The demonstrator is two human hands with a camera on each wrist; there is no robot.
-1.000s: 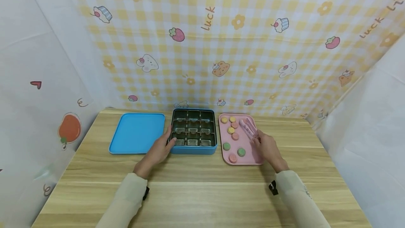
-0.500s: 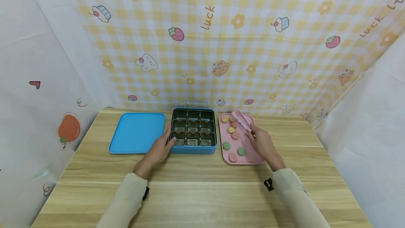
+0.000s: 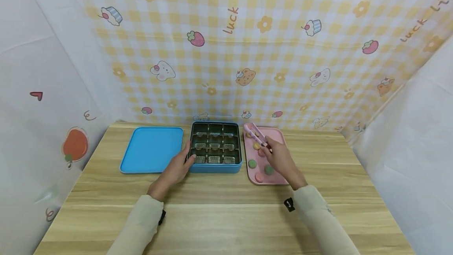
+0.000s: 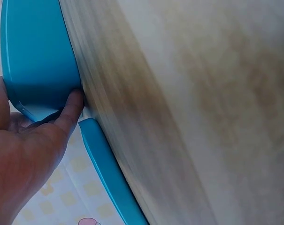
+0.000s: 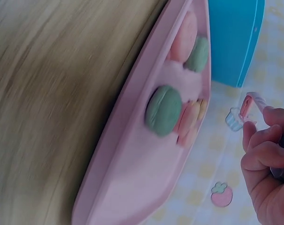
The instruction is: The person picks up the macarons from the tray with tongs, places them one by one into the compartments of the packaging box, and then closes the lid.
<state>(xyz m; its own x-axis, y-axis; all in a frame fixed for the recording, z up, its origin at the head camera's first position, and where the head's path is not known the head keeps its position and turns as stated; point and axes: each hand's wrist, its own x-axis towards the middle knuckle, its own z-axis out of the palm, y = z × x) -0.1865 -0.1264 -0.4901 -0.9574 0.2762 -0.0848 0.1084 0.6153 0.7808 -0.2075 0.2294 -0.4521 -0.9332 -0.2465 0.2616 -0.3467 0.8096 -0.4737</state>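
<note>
My left hand point(image 3: 179, 167) grips the near left corner of a blue box point(image 3: 216, 168), thumb at the rim. In the left wrist view its fingers curve round the corner of the box point(image 4: 38, 51). Nine sections divide the box's dark plastic insert. To the right, my right hand point(image 3: 281, 156) holds lilac-pink tongs point(image 3: 255, 133), their far end over the yellow macarons at the back left of a pink tray point(image 3: 279, 137). Whether the tips touch a macaron is unclear. Green macarons point(image 3: 252, 163) and pink macarons point(image 3: 260, 177) lie nearer the front; a green macaron point(image 5: 164, 110) shows large in the right wrist view.
A blue lid point(image 3: 153, 148) lies flat left of the box, close beside it. The pink tray sits just right of the box. Behind the wooden table point(image 3: 226, 219) hangs a yellow checked cloth point(image 3: 226, 58).
My right hand has risen off the tray's right side with the tongs and moved left, bringing their end over the back left macarons. My left hand and the box stay put.
</note>
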